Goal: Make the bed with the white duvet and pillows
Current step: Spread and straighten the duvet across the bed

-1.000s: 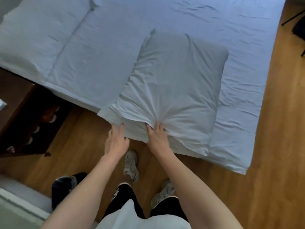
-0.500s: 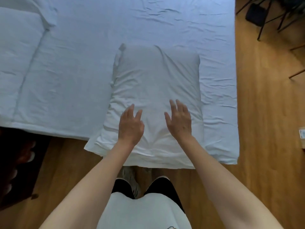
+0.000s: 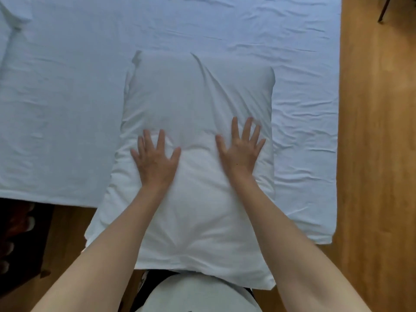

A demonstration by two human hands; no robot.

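Observation:
A white pillow (image 3: 198, 97) lies on the near part of the bed, its near end hanging past the mattress edge toward me. My left hand (image 3: 155, 161) presses flat on the pillow's left half with fingers spread. My right hand (image 3: 240, 149) presses flat on its right half, fingers spread too. Neither hand grips the fabric. The white sheet (image 3: 67, 86) covers the mattress around the pillow, lightly creased. A fold of more white bedding (image 3: 13, 12) shows at the far left corner.
Wooden floor (image 3: 376, 154) runs along the bed's right side, with a dark chair or stand leg (image 3: 382, 10) at the top right. A dark low shelf with shoes (image 3: 20, 239) stands at the left by the bed's near edge.
Both hands let go of the pillow's near edge, moved up onto its top and now lie flat with fingers spread. The view has shifted closer over the pillow.

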